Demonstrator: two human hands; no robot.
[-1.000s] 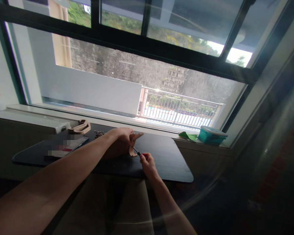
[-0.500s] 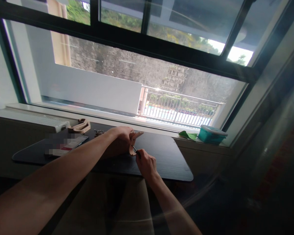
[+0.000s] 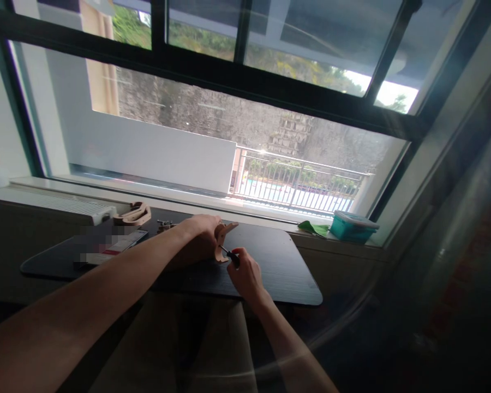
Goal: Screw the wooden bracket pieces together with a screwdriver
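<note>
On the dark tabletop, my left hand (image 3: 207,226) is closed on a light-brown wooden piece (image 3: 222,252) with a curved cut-out. The left fingers are partly hidden behind the hand's back and the piece. My right hand (image 3: 245,271) grips the dark handle of a screwdriver (image 3: 232,256). Its thin metal shaft points up and left, the tip at the wooden piece's edge. Whether the tip sits in a screw is too small to tell. A brown form below my left forearm is shaded and hard to make out.
More curved wooden parts (image 3: 134,214) lie at the back left of the black table (image 3: 278,267), near small metal hardware (image 3: 165,224). A flat printed item (image 3: 118,244) lies on the left. A teal lidded box (image 3: 354,226) and a green leaf-like item (image 3: 313,228) stand on the windowsill.
My right hand's grip has shifted, so more of the screwdriver handle shows. The wooden piece has tilted slightly. My left hand keeps its hold; the camera view has moved a little.
</note>
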